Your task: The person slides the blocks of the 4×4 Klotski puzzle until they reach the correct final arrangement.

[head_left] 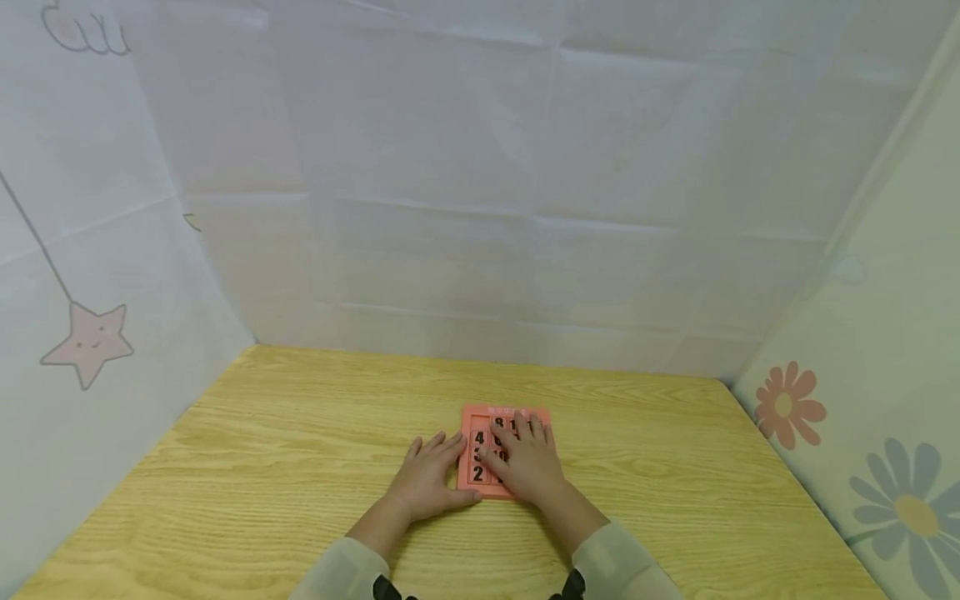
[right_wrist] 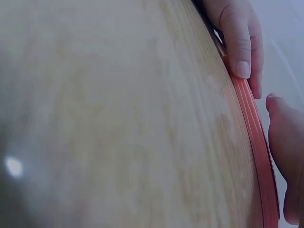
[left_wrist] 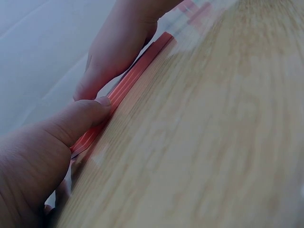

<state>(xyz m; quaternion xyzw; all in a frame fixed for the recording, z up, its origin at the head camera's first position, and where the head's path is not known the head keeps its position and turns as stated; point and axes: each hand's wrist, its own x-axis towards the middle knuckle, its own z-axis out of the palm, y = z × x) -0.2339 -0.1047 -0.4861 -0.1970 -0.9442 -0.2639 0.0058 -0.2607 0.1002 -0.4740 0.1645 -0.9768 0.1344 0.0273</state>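
Observation:
A coral-red number sliding puzzle (head_left: 477, 473) lies flat on the wooden table, its tiles printed with black numbers. Its top-left cell shows no tile; 4, 3 and 2 run down the left column. My left hand (head_left: 431, 482) holds the near-left corner, thumb against the near edge and fingers along the left side. That thumb presses the red rim (left_wrist: 135, 78) in the left wrist view. Over the tiles lies my right hand (head_left: 531, 462), fingers spread and fairly straight, covering much of the right side. In the right wrist view, the right hand (right_wrist: 287, 137) is just above the puzzle.
The light wooden table (head_left: 300, 450) extends around the puzzle on all sides. A pale cloth wall (head_left: 480, 208) stands behind it, with printed side walls at left and right. Cream sleeves (head_left: 345, 571) cover the forearms.

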